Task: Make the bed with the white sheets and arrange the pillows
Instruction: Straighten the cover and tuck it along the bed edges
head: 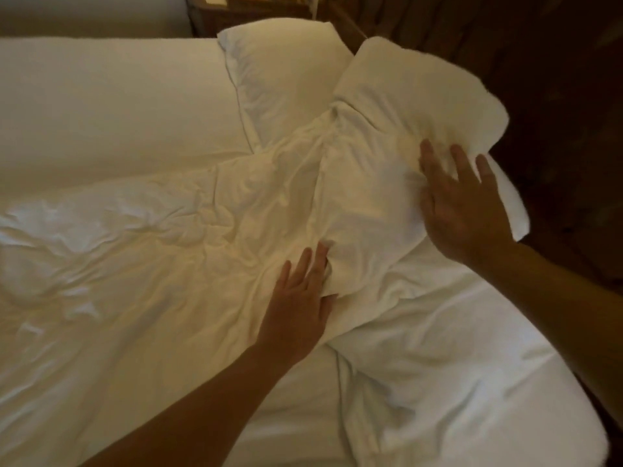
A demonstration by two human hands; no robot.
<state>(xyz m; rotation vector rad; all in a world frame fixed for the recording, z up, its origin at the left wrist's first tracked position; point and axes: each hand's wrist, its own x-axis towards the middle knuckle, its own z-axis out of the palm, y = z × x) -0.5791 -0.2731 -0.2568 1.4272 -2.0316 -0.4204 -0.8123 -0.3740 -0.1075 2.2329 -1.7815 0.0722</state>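
Crumpled sheet [202, 214] over bed [472, 382], below pillow [279, 72]. Left hand [303, 291] flat, fingers straight, pressing sheet fold below pillow. Right hand [462, 203] splayed open on white bundle [421, 96], perhaps second pillow, right of pillow.

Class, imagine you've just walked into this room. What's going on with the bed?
A person is partway through making a bed. Their left hand lies with straight fingers against a fold in the crumpled white duvet. Their right hand presses spread fingers on its bunched-up top end. One pillow lies at the head. The duvet is wrinkled and not yet spread, leaving the sheet bare at the near corner.
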